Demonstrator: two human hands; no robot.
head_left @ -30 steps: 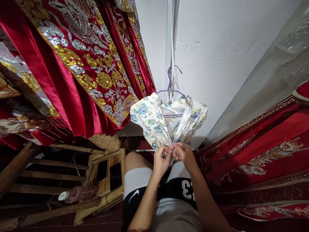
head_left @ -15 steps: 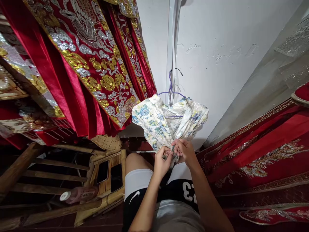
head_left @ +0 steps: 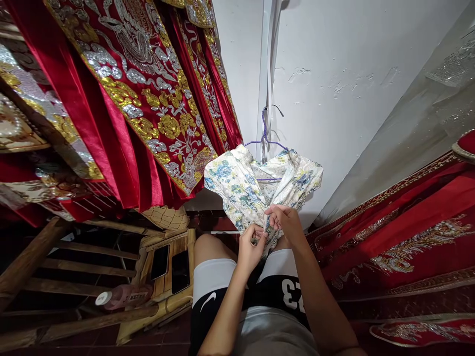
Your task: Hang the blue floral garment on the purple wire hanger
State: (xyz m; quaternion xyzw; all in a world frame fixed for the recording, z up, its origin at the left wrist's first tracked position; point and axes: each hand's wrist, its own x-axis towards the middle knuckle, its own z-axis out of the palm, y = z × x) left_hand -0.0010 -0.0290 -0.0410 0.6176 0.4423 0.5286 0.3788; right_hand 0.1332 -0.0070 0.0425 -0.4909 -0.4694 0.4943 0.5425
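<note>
A white shirt with blue and yellow flowers hangs in front of me on a purple wire hanger. Its collar lies open, and the two front edges meet low down at my hands. My left hand pinches the front edge between thumb and fingers. Just above and to the right, my right hand also has its fingers closed on the front edge. Whether a button sits between the fingers is too small to make out. The shirt's lower part is partly hidden behind my hands and between my knees.
Red embroidered garments hang at the left, and more red beaded cloth is on the right. A bamboo chair beside my left leg holds two phones and a pink bottle. Behind the hanger stands a white wall.
My right hand has moved slightly up along the shirt's front edge, away from the left hand. The left hand keeps its pinch in nearly the same place.
</note>
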